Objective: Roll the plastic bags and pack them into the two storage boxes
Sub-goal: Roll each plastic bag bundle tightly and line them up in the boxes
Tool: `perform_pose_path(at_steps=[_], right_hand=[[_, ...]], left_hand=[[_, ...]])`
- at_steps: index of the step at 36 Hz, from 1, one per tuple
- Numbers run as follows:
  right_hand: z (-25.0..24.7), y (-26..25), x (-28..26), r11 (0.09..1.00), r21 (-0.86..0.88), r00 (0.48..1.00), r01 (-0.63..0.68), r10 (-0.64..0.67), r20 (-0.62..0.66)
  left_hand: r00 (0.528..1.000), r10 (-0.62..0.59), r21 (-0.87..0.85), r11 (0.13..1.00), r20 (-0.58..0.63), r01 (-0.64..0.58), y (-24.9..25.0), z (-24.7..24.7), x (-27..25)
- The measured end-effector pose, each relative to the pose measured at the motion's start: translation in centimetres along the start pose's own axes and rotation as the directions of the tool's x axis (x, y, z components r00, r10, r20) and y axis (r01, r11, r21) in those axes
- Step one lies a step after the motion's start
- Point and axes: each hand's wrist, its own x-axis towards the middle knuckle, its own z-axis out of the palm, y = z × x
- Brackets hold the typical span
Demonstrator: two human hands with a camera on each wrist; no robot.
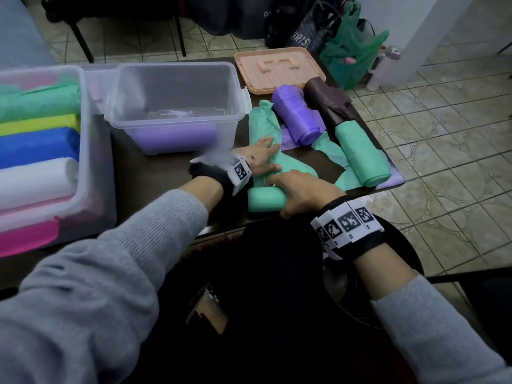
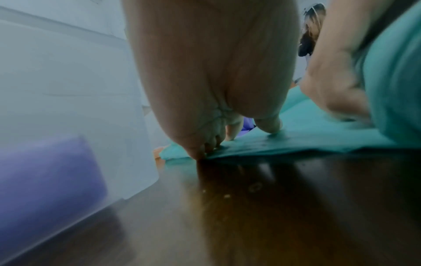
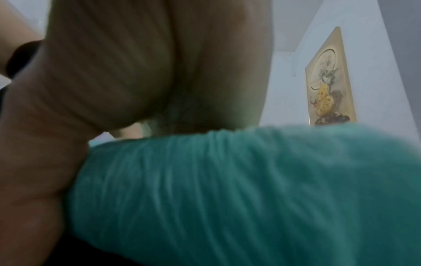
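A mint green plastic bag (image 1: 261, 126) lies as a long strip on the dark table (image 1: 155, 176), its near end wound into a thick roll (image 1: 264, 200). My left hand (image 1: 269, 155) presses flat on the unrolled strip (image 2: 300, 136), fingertips (image 2: 268, 125) down on it. My right hand (image 1: 285, 195) grips the roll (image 3: 250, 189) from above, close to the table's front edge. The middle clear storage box (image 1: 177, 106) holds one purple roll (image 1: 177, 137). The left storage box (image 1: 81, 151) holds several coloured rolls side by side.
To the right lie a purple roll (image 1: 297, 117), a dark brown roll (image 1: 327, 101) and a green roll (image 1: 363, 156) with loose tails. A peach lid (image 1: 279, 69) sits at the table's far edge. Bags and a bottle stand on the tiled floor beyond.
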Motion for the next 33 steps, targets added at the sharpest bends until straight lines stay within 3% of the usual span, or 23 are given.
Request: perform_pose_path(at_steps=[12,21,27,30,33], right_hand=[[-1.1,-0.5,-0.7,0.998,-0.036,0.998,0.051,-0.052,-0.023],[-0.1,-0.7,-0.1,0.998,0.048,0.999,0.049,-0.049,0.015],[0.7,-0.3,0.1,0.994,0.073,0.997,0.076,-0.074,-0.029],[1.0,0.0,-0.1,0.973,0.208,0.99,0.102,-0.078,-0.117],[1.0,0.1,-0.1,0.968,0.232,0.986,0.097,-0.061,-0.158]], left_hand=[[0.999,-0.045,-0.029,0.999,-0.005,0.045,0.1,-0.2,0.1],[0.999,-0.044,-0.031,0.999,-0.02,0.044,-0.2,0.0,0.3],[0.999,-0.041,-0.031,0.999,-0.03,0.04,-0.3,0.0,0.3],[1.0,-0.022,-0.033,0.999,-0.022,0.021,-0.4,-0.1,0.2],[0.999,-0.018,-0.032,0.999,-0.036,0.016,-0.6,-0.1,0.2]])
